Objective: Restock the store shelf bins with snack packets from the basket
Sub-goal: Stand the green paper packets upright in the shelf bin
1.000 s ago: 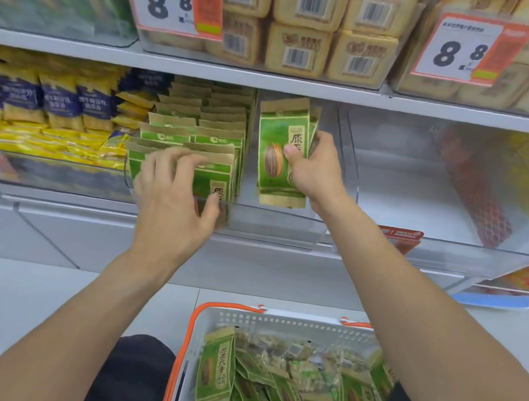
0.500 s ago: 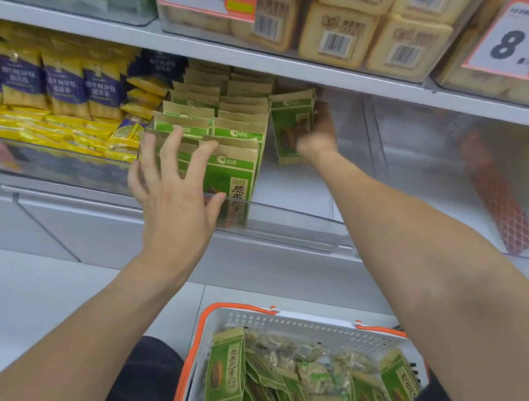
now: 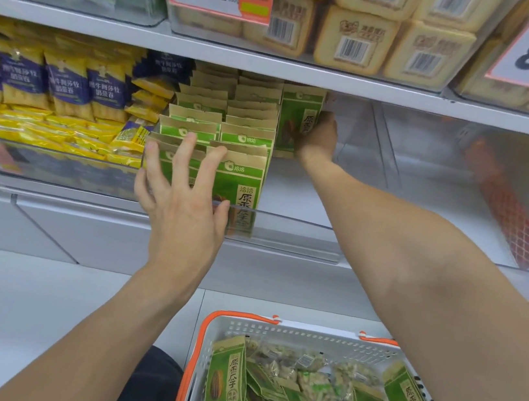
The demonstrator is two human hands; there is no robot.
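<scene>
At 6 o'clock the basket (image 3: 305, 337) holds green packets lying at mixed angles. Further in, the left hand (image 3: 181, 202), fingers spread and straight, presses the front packets (image 3: 236, 176) in the clear bin (image 3: 294, 220). Beyond, toward 1 o'clock, the right hand (image 3: 319, 136) grips one packet (image 3: 297, 116) upright, long axis vertical, face toward the camera.

Your left hand (image 3: 184, 202) reached forward, fingers (image 3: 185, 155) spread and straight. Your right arm stretched farther; its hand (image 3: 319, 136) gripped a packet (image 3: 297, 116).
</scene>
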